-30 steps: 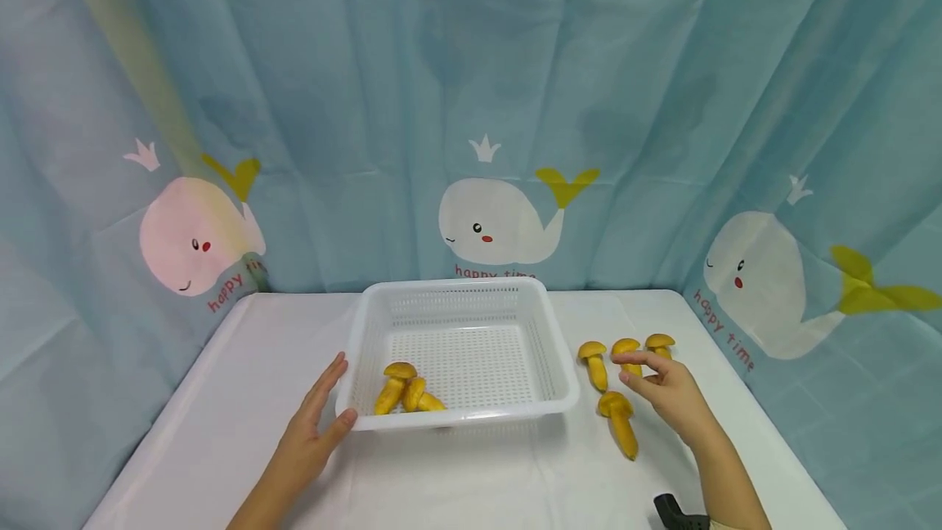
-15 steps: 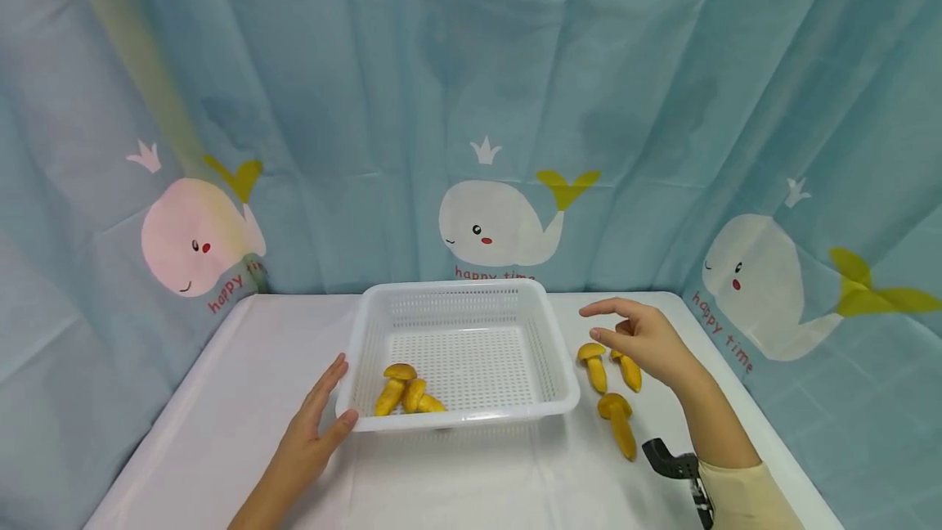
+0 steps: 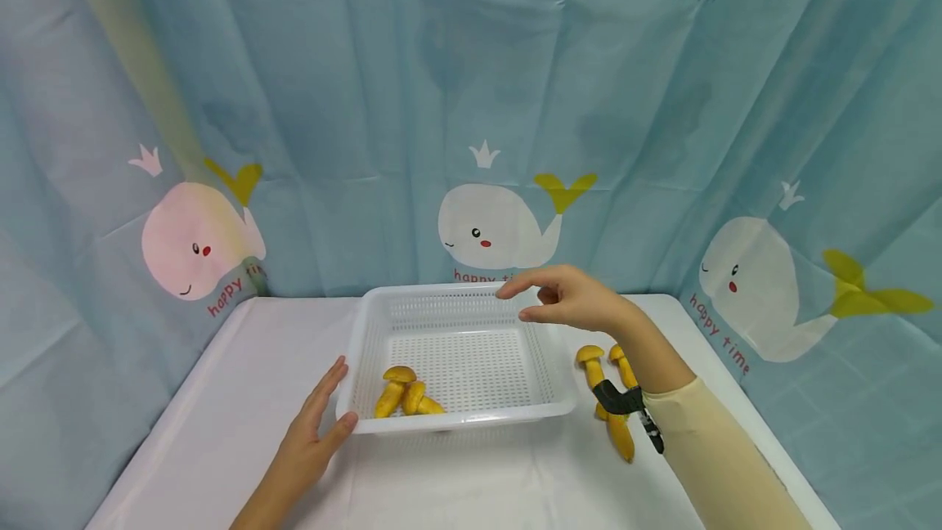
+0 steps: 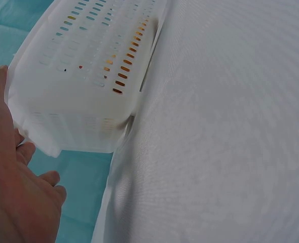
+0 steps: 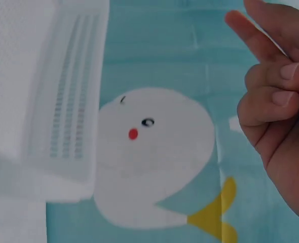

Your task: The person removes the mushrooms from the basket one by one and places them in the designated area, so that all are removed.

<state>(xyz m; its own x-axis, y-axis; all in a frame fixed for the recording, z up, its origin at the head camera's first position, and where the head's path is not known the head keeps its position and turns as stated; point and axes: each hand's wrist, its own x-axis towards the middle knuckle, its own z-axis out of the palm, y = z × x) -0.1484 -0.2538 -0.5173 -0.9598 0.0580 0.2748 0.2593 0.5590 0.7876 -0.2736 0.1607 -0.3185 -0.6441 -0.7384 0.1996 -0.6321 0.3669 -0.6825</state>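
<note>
A white plastic basket (image 3: 459, 419) stands on the table, with two yellow-brown mushrooms (image 3: 395, 391) in its near left corner. My left hand (image 3: 305, 432) touches the basket's left side, thumb at the near corner and fingers fairly straight along the wall. Over the basket's far right rim hovers my right hand (image 3: 570, 298). Its index finger and thumb stand apart with nothing visible between them; the other fingers are bent. In the right wrist view that hand also looks bare. On the table to the right, more mushrooms (image 3: 589, 357) lie partly hidden by my right forearm.
White cloth covers the table (image 3: 456, 481). Behind it hangs a blue curtain (image 3: 331, 145) printed with whales. A black strap-like piece (image 3: 618, 397) juts from my right wrist, above the mushrooms on the right.
My right hand has moved left from the mushrooms on the right to above the basket's far right rim. My left hand and the basket have stayed put.
</note>
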